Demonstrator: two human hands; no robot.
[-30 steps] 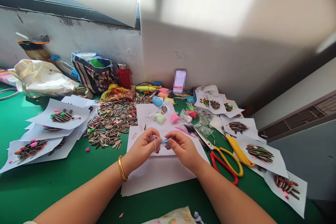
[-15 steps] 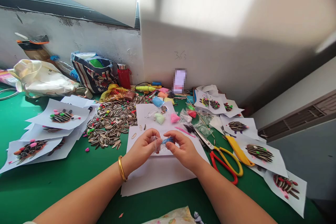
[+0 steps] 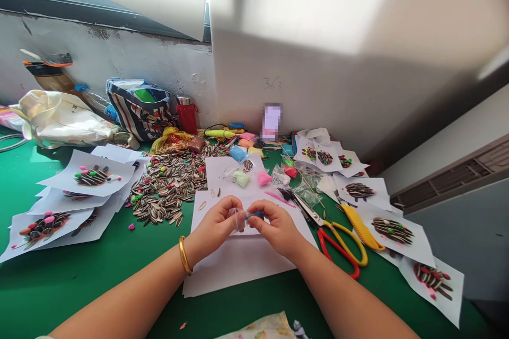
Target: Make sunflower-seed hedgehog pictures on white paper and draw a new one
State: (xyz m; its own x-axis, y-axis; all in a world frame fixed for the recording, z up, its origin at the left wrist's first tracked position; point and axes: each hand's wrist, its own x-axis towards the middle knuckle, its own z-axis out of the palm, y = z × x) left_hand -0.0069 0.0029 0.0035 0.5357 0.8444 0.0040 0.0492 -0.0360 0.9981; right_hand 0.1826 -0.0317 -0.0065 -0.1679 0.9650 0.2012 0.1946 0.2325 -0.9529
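Over the white paper (image 3: 242, 270), my two hands meet at a small clear plastic bag (image 3: 238, 221) with a blue lump of modelling clay (image 3: 255, 215) at its right side. My left hand (image 3: 217, 222), below a gold bangle (image 3: 185, 256), pinches the bag between thumb and fingers. The thumb and forefinger of my right hand (image 3: 278, 228) close on the blue clay. Whether the clay is inside the bag or partly out, I cannot tell. Just beyond lie a pink stick tool (image 3: 280, 199), a pink clay lump (image 3: 264, 178) and a pale green one (image 3: 241, 179).
Sunflower seeds (image 3: 167, 185) spread in a heap at left. Red and yellow scissors (image 3: 338, 241) and a yellow comb-like tool (image 3: 362, 228) lie at right. Sheets bearing seed figures (image 3: 97, 175) rest on both sides. A red flask (image 3: 186, 116) and bags (image 3: 139, 108) stand behind.
My right fingers have closed further over the blue clay, so less of it shows. Both hands stay in nearly the same place.
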